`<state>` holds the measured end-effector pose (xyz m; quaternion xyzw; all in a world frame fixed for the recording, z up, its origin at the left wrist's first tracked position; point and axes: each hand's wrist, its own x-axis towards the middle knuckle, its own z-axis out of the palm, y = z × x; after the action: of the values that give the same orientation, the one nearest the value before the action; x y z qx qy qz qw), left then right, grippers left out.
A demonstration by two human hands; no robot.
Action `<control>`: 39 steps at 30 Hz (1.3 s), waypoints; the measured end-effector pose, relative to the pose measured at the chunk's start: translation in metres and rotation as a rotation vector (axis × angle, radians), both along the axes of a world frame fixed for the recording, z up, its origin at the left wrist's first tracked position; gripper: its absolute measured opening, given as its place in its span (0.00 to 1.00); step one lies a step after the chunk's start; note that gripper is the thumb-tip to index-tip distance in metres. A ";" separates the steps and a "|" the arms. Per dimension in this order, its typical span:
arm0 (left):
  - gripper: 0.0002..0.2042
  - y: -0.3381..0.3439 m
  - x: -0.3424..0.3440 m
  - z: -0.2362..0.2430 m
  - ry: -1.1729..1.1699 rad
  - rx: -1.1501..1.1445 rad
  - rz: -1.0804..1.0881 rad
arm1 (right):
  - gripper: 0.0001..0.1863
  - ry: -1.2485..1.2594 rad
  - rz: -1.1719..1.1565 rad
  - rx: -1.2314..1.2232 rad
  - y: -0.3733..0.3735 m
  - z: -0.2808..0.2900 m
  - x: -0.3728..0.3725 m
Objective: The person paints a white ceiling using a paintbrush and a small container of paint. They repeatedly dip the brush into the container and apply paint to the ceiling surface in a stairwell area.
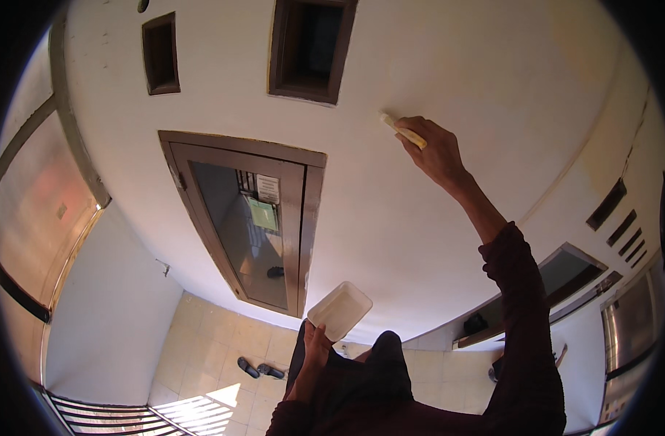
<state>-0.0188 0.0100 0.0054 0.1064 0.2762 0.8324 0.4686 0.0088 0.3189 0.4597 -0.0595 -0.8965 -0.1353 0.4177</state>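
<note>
My right hand (436, 149) is raised and wrapped round a paintbrush (412, 137) with a yellowish handle. Its pale tip points up and left and appears to touch the whitish wall (420, 218), to the right of a small dark-framed opening (313, 51). Down near my lap, my left hand (316, 350) grips a shallow white rectangular tray (363, 295) by its near edge. The inside of the tray looks pale; whether there is paint in it I cannot tell.
A brown-framed glass door (303, 232) stands in the wall left of centre. Another small framed opening (161, 54) is at upper left. On the tiled floor (202, 327) lie dark sandals (260, 368). Metal railing (107, 418) runs along the lower left; a framed window (565, 280) is at right.
</note>
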 end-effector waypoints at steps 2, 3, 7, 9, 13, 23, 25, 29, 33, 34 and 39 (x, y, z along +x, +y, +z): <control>0.24 0.000 -0.001 -0.003 0.006 -0.007 -0.009 | 0.10 0.050 -0.029 0.046 0.009 0.043 -0.003; 0.24 0.000 -0.001 -0.003 0.000 -0.009 -0.012 | 0.10 0.080 -0.046 0.056 0.014 0.062 -0.002; 0.24 -0.001 -0.001 -0.003 -0.014 -0.011 -0.002 | 0.12 0.144 -0.128 0.043 0.021 0.134 -0.005; 0.25 0.000 -0.002 -0.004 -0.016 -0.010 -0.005 | 0.14 0.160 -0.128 0.164 0.035 0.168 -0.005; 0.25 -0.001 -0.002 0.001 -0.029 0.002 -0.004 | 0.11 0.136 -0.188 0.159 0.035 0.219 -0.010; 0.25 0.002 -0.002 -0.002 -0.020 0.007 -0.036 | 0.08 0.310 -0.013 0.563 0.007 0.233 -0.025; 0.25 0.004 -0.002 -0.008 0.003 0.006 -0.039 | 0.17 0.185 -0.050 0.670 0.029 0.199 -0.026; 0.25 0.006 0.002 -0.005 -0.016 -0.006 -0.051 | 0.19 0.053 -0.108 0.681 0.038 0.138 -0.040; 0.23 0.002 0.002 -0.006 -0.012 -0.007 -0.029 | 0.20 0.341 0.116 0.043 0.013 0.160 -0.046; 0.23 0.001 0.002 -0.004 -0.011 -0.007 -0.034 | 0.23 0.378 0.030 -0.133 0.014 0.176 -0.041; 0.23 0.003 0.002 0.002 0.008 0.019 -0.052 | 0.07 0.527 0.135 0.086 0.048 0.231 -0.021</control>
<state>-0.0164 0.0132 0.0077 0.1214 0.2674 0.8220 0.4879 -0.0120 0.3667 0.6903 -0.0149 -0.7523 -0.1250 0.6467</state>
